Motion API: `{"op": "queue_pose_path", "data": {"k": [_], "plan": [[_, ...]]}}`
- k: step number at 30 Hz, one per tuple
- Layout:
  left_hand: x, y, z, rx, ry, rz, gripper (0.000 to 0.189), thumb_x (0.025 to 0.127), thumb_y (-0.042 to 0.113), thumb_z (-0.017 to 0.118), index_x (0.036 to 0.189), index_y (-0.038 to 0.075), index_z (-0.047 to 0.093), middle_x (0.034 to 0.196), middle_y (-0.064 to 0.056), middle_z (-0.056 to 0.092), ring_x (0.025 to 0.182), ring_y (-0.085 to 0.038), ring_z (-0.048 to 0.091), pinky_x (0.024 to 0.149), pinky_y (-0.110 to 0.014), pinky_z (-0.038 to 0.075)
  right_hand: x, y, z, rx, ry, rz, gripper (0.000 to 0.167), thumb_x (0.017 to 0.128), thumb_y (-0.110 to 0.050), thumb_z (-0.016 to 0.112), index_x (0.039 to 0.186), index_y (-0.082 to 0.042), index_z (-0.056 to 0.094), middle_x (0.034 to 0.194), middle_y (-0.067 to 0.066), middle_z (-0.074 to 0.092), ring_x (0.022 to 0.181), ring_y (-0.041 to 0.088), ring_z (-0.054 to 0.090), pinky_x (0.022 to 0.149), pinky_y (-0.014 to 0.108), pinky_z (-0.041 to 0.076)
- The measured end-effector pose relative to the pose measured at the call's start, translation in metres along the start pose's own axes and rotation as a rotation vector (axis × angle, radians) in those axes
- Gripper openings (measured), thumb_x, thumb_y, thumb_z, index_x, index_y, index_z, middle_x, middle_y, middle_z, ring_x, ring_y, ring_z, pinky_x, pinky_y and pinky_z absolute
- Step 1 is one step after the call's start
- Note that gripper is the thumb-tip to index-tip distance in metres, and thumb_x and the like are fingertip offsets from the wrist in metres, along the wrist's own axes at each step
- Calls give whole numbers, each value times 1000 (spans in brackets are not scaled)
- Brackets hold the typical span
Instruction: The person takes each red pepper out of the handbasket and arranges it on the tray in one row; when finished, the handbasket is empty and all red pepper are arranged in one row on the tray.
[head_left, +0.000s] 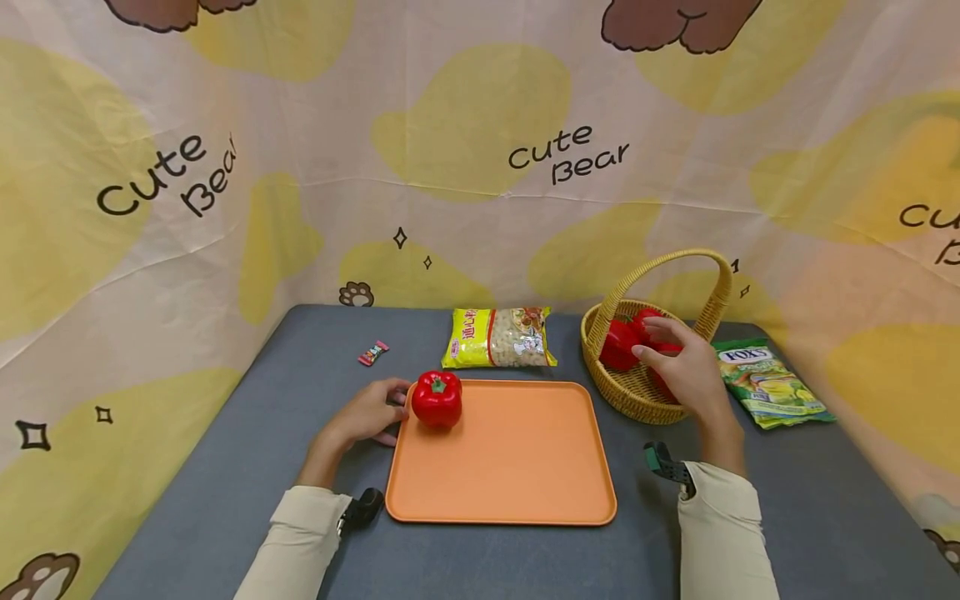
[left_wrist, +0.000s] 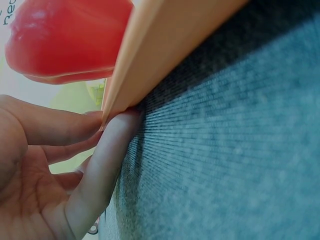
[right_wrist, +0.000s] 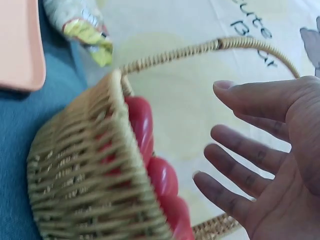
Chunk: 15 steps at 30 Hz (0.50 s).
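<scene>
My left hand (head_left: 369, 412) pinches the left rim of an orange tray (head_left: 517, 467) between thumb and fingers, as the left wrist view shows at the tray edge (left_wrist: 155, 50). A red bell pepper (head_left: 437, 402) stands in the tray's upper left corner, close to that hand. At the right, my right hand (head_left: 688, 367) is over a wicker basket (head_left: 637, 407), beside its arched handle. Its fingers are spread and loosely bent, with nothing between them. Several red bell peppers (right_wrist: 162, 175) lie in the basket; the right wrist view shows them apart from my fingertips.
Behind the tray lies a yellow and clear food bag (head_left: 498, 338). A small wrapped candy (head_left: 372, 353) is at the back left. A green FOX'S candy bag (head_left: 768, 383) lies right of the basket. Printed cloth (head_left: 465, 225) hangs along the table's back edge.
</scene>
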<state>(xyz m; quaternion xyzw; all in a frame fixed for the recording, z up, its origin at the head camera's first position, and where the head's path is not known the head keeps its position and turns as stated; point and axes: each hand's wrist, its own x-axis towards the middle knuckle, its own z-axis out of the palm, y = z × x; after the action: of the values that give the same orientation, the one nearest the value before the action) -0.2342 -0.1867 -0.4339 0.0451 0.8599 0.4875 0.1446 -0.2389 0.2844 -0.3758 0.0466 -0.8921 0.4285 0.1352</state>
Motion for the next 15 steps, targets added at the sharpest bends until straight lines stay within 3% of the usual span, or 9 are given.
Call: {"op": "queue_pose_path", "data": {"k": [3,6,10,15], "plan": [[0,0,0,-2,2,-1,49,100,0,61,148,-7,52,123,-21,59,98,-26,68,64,-41,67,1,9,-2,-9,-7,26,61,102,-33,72,153,-4,53,146,28,58,137,47,50,104,61,49],[0,0,0,-1,0,-1,49,100,0,61,148,-7,52,123,-21,59,99,-27,67,64,-41,67,2,16,-3,-21,-10,49,64,102,-33,73,154,-4,52,149,29,55,140,51,46,107,71,45],[1,0,0,4,-4,-5,50,100,0,62,148,-7,51,124,-22,59,100,-27,67,65,-40,67,3,23,-4,-38,-10,65,66,101,-32,73,155,-3,50,152,31,51,141,53,44,110,74,42],[1,1,-1,-2,-10,-8,52,99,1,62,149,-7,50,126,-23,59,101,-28,68,65,-40,67,3,29,-3,-44,-10,85,67,101,-29,73,157,-3,47,151,33,50,135,54,49,108,71,46]]}}
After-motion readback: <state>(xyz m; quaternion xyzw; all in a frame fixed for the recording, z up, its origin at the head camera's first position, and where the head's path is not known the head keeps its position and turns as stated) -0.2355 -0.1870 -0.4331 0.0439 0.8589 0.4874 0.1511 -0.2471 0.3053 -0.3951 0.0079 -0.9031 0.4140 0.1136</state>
